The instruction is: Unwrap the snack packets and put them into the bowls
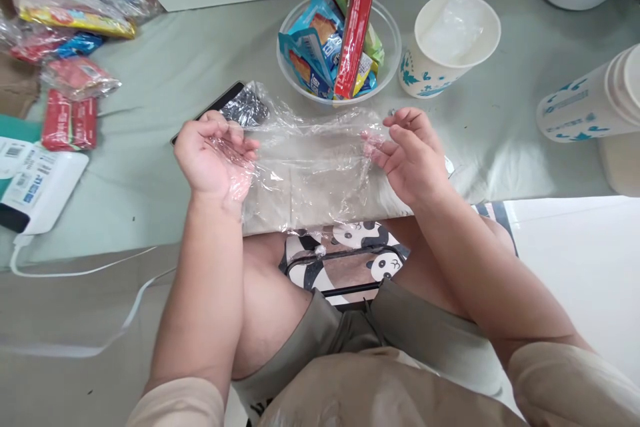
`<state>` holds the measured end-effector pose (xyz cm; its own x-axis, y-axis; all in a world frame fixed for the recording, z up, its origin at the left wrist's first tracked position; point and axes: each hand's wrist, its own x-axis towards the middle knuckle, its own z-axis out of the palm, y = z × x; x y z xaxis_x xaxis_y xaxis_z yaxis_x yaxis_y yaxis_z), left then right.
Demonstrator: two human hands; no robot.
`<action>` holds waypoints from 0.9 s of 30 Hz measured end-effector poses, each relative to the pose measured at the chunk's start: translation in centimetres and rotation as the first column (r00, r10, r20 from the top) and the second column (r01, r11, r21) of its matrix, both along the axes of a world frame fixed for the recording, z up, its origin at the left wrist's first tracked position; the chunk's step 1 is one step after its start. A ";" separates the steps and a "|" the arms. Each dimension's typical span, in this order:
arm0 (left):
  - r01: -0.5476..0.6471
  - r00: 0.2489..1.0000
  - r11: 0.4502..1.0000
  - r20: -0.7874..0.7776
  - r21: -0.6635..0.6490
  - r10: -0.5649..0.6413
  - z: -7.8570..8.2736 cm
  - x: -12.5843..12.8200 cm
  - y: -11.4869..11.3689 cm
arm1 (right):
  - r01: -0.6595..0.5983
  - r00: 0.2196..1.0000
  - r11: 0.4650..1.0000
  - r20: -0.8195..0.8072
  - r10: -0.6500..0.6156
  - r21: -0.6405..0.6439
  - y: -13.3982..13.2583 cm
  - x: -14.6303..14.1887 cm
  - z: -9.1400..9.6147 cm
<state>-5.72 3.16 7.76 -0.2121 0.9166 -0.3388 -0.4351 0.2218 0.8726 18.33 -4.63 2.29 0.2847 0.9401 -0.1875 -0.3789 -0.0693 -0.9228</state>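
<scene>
A clear plastic bag (pixel 310 167) is stretched flat between both hands over the near edge of the pale green table (pixel 200 60). My left hand (pixel 210 157) is curled, pinching the bag's left end. My right hand (pixel 410 153) pinches its right end with bent fingers. A dark phone (pixel 225 103) lies partly under the bag's far left corner. Just beyond the bag stands a clear bowl (pixel 387 30) filled with several wrapped snacks (pixel 340 40) in blue, red and green packets.
A white paper cup (pixel 450 47) stands right of the bowl; stacked cups (pixel 595 103) lie at the right edge. Loose snack packets (pixel 70 100) and a white power bank (pixel 40 190) with cable sit at left. A panda-print stool (pixel 350 257) shows between my knees.
</scene>
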 end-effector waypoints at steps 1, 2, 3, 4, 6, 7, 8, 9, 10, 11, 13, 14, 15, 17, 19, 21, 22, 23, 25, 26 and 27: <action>-0.002 1.000 1.000 0.013 0.001 0.002 0.0 -0.1 0.0 | -0.053 0.998 0.998 -0.018 0.052 -0.031 -0.1 0.0 0.0; -0.006 1.000 1.000 0.022 0.003 0.006 0.1 -0.1 0.1 | -0.092 0.996 0.994 -0.024 0.090 -0.054 -0.2 0.0 0.0; -0.013 0.999 1.000 0.030 0.003 0.013 0.1 -0.2 0.1 | -0.112 0.994 0.991 -0.016 0.111 -0.068 -0.3 0.0 0.0; -0.020 0.999 1.000 0.036 0.001 0.020 0.1 -0.3 0.2 | -0.114 0.993 0.991 0.005 0.114 -0.072 -0.3 0.0 0.0; -0.042 0.998 0.999 0.046 0.006 0.042 0.1 -0.5 0.3 | -0.083 0.994 0.995 0.071 0.087 -0.058 -0.3 -0.1 -0.2; -0.056 0.997 0.998 0.048 0.013 0.056 0.1 -0.5 0.4 | -0.067 0.992 0.996 0.107 0.072 -0.050 -0.3 -0.1 -0.2; -0.069 0.997 0.997 0.043 0.015 0.069 0.1 -0.6 0.4 | -0.056 0.988 0.997 0.142 0.062 -0.045 -0.3 -0.1 -0.3; -0.082 0.996 0.996 0.031 0.016 0.082 0.0 -0.7 0.5 | -0.048 0.983 0.998 0.176 0.055 -0.042 -0.3 0.0 -0.3; -0.095 0.995 0.995 0.014 0.018 0.095 0.0 -0.8 0.6 | -0.045 0.976 0.998 0.210 0.052 -0.038 -0.3 0.1 -0.3; -0.107 0.994 0.994 -0.006 0.018 0.107 -0.1 -0.9 0.7 | -0.044 0.968 0.999 0.248 0.051 -0.033 -0.3 0.3 -0.2; -0.127 0.990 0.992 -0.055 0.016 0.128 -0.3 -1.1 0.8 | -0.042 0.945 0.999 0.324 0.045 -0.017 -0.4 0.8 0.0; -0.136 0.987 0.991 -0.087 0.017 0.137 -0.4 -1.2 0.8 | -0.042 0.932 0.999 0.360 0.042 -0.008 -0.4 1.1 0.1; -0.142 0.980 0.990 -0.137 0.015 0.142 -0.6 -1.2 0.7 | -0.043 0.920 0.999 0.390 0.038 0.004 -0.4 1.5 0.2; -0.120 0.952 0.993 -0.285 -0.003 0.114 -0.9 -1.2 0.5 | -0.027 0.905 0.999 0.424 0.009 0.038 -0.3 2.1 0.1; -0.053 0.905 0.998 -0.423 -0.025 0.037 -1.1 -1.0 0.2 | 0.019 0.904 0.996 0.424 -0.056 0.091 -0.2 2.6 -0.2; 0.009 0.885 0.999 -0.465 -0.044 -0.029 -1.4 -0.7 -0.1 | 0.058 0.905 0.990 0.412 -0.108 0.132 -0.2 2.6 -0.8; 0.024 0.892 0.999 -0.449 -0.045 -0.041 -1.4 -0.5 -0.1 | 0.059 0.905 0.989 0.411 -0.110 0.133 -0.3 2.5 -1.2; 0.022 0.907 0.999 -0.420 -0.045 -0.039 -1.5 -0.4 -0.2 | 0.045 0.905 0.992 0.415 -0.092 0.120 -0.4 2.2 -1.6; 0.006 0.935 0.999 -0.354 -0.049 -0.023 -1.5 -0.2 -0.1 | -0.005 0.903 0.997 0.429 -0.027 0.073 -0.8 1.4 -2.2; 0.001 0.944 0.999 -0.330 -0.054 -0.018 -1.4 -0.1 -0.1 | -0.033 0.900 0.998 0.436 0.007 0.053 -1.0 0.9 -2.3; 0.004 0.948 0.999 -0.318 -0.053 -0.020 -1.4 -0.1 -0.1 | -0.060 0.896 0.997 0.443 0.036 0.040 -1.2 0.5 -2.3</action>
<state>-5.78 3.09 6.38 -0.3056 0.9031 -0.3016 -0.1333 0.2731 0.9527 18.78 -5.88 -0.06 0.2812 0.9596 -0.0043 0.0717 -0.0255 -0.9971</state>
